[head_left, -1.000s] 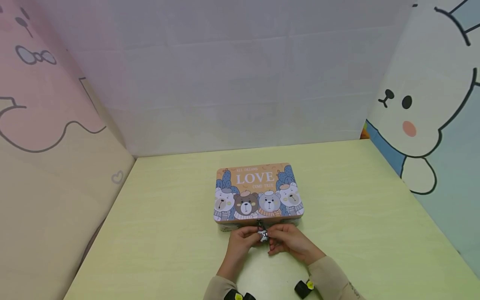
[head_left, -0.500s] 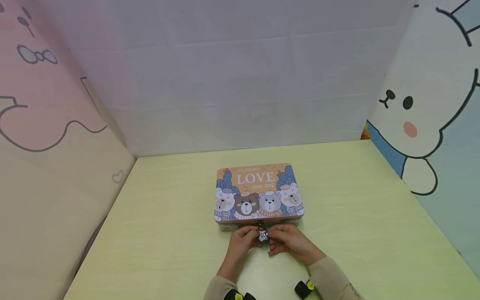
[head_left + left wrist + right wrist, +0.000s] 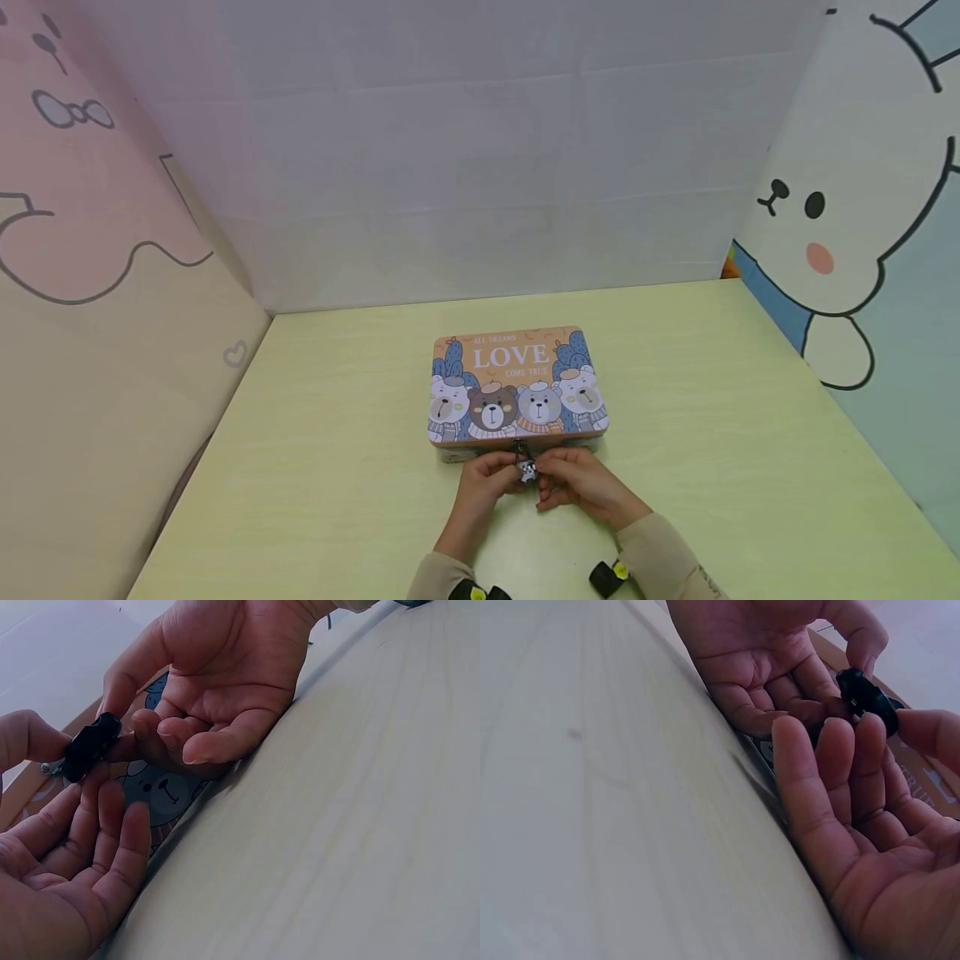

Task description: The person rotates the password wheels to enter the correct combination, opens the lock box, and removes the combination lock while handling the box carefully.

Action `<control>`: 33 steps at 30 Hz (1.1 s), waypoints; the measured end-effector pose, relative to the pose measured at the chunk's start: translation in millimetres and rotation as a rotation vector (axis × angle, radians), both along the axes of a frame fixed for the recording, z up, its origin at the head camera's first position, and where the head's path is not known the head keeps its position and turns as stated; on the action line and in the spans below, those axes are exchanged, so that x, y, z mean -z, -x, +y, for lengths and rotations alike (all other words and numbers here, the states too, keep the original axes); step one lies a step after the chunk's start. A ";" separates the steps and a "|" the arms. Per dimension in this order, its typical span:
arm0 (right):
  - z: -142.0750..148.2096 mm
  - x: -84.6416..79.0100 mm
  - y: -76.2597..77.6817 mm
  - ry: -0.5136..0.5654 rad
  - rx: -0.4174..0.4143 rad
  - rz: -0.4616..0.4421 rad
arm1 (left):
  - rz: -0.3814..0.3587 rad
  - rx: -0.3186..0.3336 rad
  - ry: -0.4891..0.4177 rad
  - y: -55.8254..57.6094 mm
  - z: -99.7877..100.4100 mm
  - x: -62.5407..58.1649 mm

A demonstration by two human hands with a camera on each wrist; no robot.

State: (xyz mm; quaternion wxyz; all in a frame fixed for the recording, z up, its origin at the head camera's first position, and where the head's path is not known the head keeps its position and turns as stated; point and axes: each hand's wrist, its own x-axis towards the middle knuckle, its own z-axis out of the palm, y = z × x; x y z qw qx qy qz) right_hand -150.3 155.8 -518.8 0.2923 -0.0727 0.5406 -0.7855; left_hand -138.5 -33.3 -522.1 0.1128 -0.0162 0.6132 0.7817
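Observation:
A rectangular tin box (image 3: 517, 383) with bears and the word LOVE on its lid lies closed on the table. From the clasp at its front hangs a small padlock (image 3: 527, 471), pale and shiny from above, dark from the underside in both wrist views. My left hand (image 3: 482, 487) pinches the padlock's left side between thumb and forefinger. On the right side, the thumb and forefinger of my right hand (image 3: 581, 483) pinch it too. The other fingers of both hands are loosely bent beneath the padlock (image 3: 91, 746), as the left wrist view shows.
The pale yellow-green table (image 3: 337, 433) extends around the box on all sides. A white wall sheet (image 3: 480, 158) stands behind it, with cartoon-printed panels (image 3: 832, 250) at the sides. Black wrist straps (image 3: 607, 577) sit at the beige sleeves (image 3: 663, 554).
The padlock has tilted slightly back and forth between the fingers. Both hands and the tin box have stayed in place.

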 end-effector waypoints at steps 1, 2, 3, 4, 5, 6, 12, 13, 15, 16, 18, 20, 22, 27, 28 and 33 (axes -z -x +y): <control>0.0 0.0 0.0 0.000 -0.001 0.001 | 0.005 0.002 0.003 0.0 -0.2 0.2; 0.1 0.1 0.1 0.000 -0.002 0.002 | 0.009 0.004 0.005 0.2 -0.3 0.4; 0.2 0.2 0.1 0.000 -0.002 0.003 | 0.008 0.005 0.005 0.4 -0.4 0.7; 0.4 0.4 0.2 0.000 -0.003 0.004 | 0.008 0.005 0.007 0.6 -0.4 1.1; 0.5 0.5 0.3 0.000 -0.004 0.006 | 0.008 0.005 0.008 0.7 -0.3 1.4; 0.8 0.8 0.5 0.000 -0.006 0.007 | 0.008 0.005 0.008 0.8 -0.3 1.7; 1.6 2.2 1.3 0.002 -0.012 0.011 | 0.003 -0.009 0.003 1.0 0.4 2.6; 1.7 2.3 1.3 0.003 -0.013 0.011 | 0.002 -0.012 0.004 1.1 0.4 2.5; 1.7 2.3 1.3 0.003 -0.013 0.012 | 0.000 -0.016 0.006 1.4 0.5 2.9; 1.7 2.3 1.2 0.002 -0.013 0.012 | 0.003 -0.017 0.010 1.5 0.4 3.3; 1.6 2.1 1.0 -0.001 -0.013 0.012 | 0.007 -0.018 0.014 1.6 0.5 3.7; 1.5 1.9 0.9 -0.005 -0.011 0.010 | 0.007 -0.019 0.018 1.6 0.7 3.6; 1.4 1.9 0.7 -0.009 -0.009 0.007 | 0.005 -0.021 0.021 1.5 1.2 2.8; 1.2 2.6 0.4 -0.011 -0.002 0.005 | 0.004 -0.029 0.025 1.6 2.3 2.7; 1.2 2.8 0.4 -0.010 -0.002 0.006 | 0.002 -0.032 0.023 1.9 2.5 3.0; 1.0 2.9 0.4 -0.011 -0.001 0.006 | -0.004 -0.034 0.016 2.4 3.4 3.5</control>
